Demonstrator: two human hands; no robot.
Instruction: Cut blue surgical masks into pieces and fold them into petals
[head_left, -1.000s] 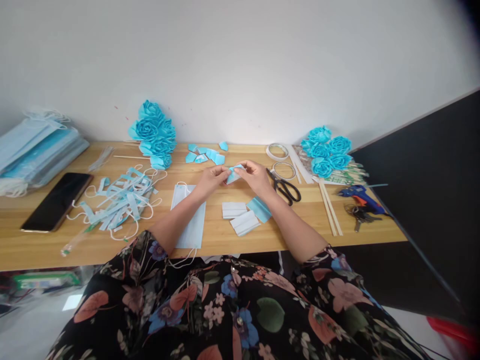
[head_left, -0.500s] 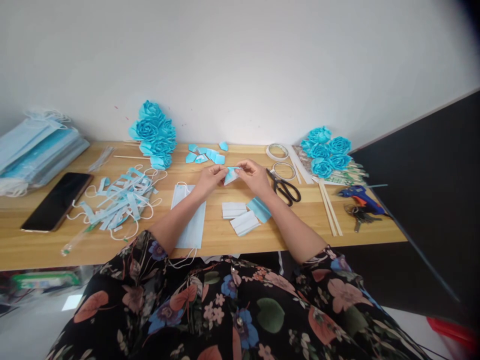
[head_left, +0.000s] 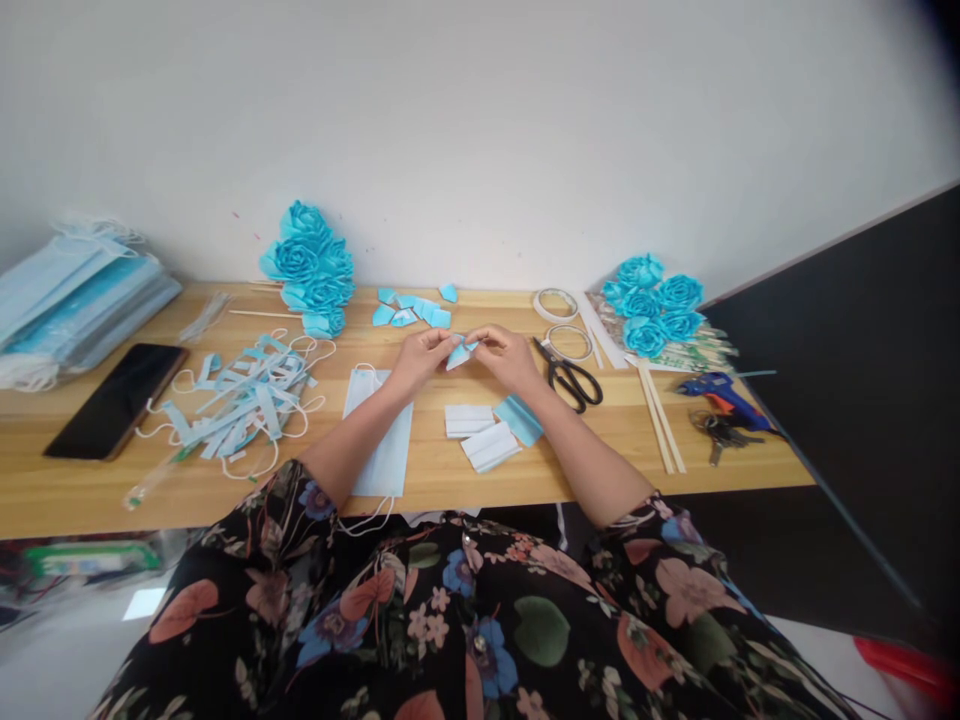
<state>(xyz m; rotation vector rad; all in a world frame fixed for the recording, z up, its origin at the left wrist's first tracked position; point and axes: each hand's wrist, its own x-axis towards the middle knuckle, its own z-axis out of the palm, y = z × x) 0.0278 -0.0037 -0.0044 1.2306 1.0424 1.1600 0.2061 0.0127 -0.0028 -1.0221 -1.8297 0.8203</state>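
Between my two hands is a small folded piece of blue-and-white mask fabric (head_left: 459,356). My left hand (head_left: 421,358) pinches its left side, and my right hand (head_left: 504,356) pinches its upper right. Behind it on the table lie several cut blue petal pieces (head_left: 411,308). Nearer me are two pale mask-fabric pieces (head_left: 491,446) and a blue one (head_left: 519,420), partly under my right forearm. A whole face mask (head_left: 379,455) lies beneath my left forearm. Black-handled scissors (head_left: 574,383) rest to the right of my right hand.
On the left are a stack of masks (head_left: 82,300), a phone (head_left: 116,402), a heap of cut strips and ear loops (head_left: 244,395) and blue fabric roses (head_left: 304,265). Rightward are tape rolls (head_left: 555,304), more roses (head_left: 652,300), wooden sticks (head_left: 661,418), a glue gun (head_left: 724,395) and keys (head_left: 720,432).
The fabric piece between my hands has been folded or rolled smaller, its upper right edge now turned in. My right fingers have shifted slightly left and down.
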